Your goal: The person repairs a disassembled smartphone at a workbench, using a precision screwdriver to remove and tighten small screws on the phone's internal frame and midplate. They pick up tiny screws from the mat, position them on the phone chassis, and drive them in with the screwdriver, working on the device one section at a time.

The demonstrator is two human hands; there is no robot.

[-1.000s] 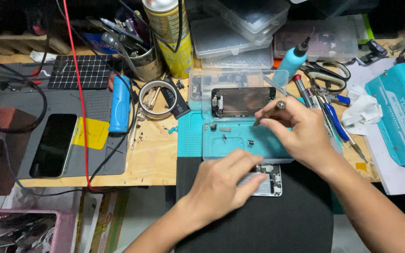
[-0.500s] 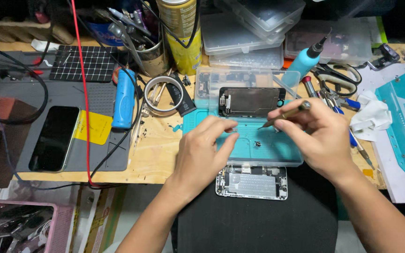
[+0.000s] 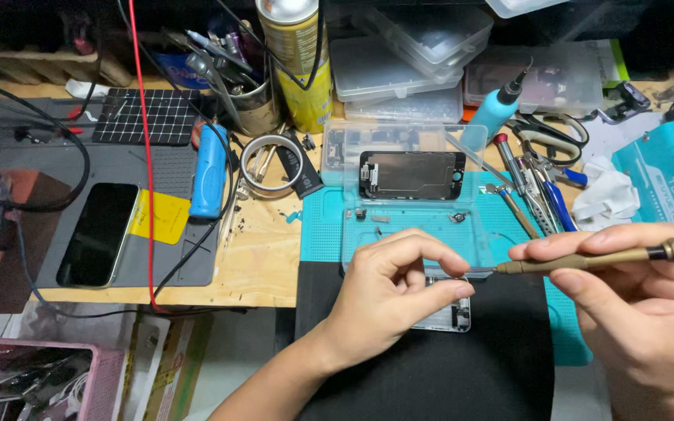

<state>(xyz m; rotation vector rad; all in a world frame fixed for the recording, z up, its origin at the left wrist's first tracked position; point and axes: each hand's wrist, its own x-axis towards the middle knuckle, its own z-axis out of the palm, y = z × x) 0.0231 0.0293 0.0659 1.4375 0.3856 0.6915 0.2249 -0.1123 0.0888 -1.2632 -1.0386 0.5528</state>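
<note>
My right hand holds a brass-coloured screwdriver level, its thin tip pointing left. My left hand pinches thumb and forefinger together right at that tip; whatever is between them is too small to see. Under my left hand lies an opened phone body on a black mat, mostly hidden by the hand. Beyond it, a detached phone screen rests in a clear tray lid on a teal work mat.
Several screwdrivers and tweezers lie right of the tray. A blue bottle, yellow spray can, tape roll, blue cylinder tool, dark phone on a grey mat, red cable and pink basket surround the workspace.
My hands have drawn back from the tray toward me. The screwdriver has swung from tilted to level, and my left hand has come to its tip.
</note>
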